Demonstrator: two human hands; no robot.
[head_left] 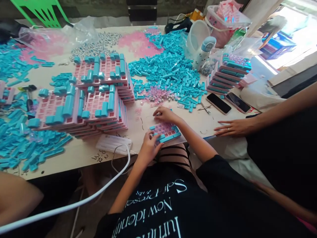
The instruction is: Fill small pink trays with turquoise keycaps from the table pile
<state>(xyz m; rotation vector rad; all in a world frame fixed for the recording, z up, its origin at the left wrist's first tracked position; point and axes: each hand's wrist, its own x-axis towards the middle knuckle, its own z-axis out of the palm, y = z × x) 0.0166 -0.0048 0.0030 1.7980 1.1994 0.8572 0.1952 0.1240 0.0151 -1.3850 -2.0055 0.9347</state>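
Observation:
A small keyboard-like pink frame (169, 133) with blue blocks and clear pink keys lies at the table's near edge in front of me. My left hand (149, 145) is closed around its left side, with the thumb along the near edge and the fingers on top. Over the far side of the frame is my right hand (164, 115), its fingers bent and drawn together just above the table. Whatever is between those fingertips is too small to make out. A heap of clear pink keys (157, 95) lies just beyond my right hand.
Stacks of similar pink frames (99, 102) stand to the left, another stack (228, 74) to the right. Loose blue pieces (168, 71) spread behind. A white power strip (114, 144) with a cable, two phones (219, 103) and a co-worker's hand (234, 127) are nearby.

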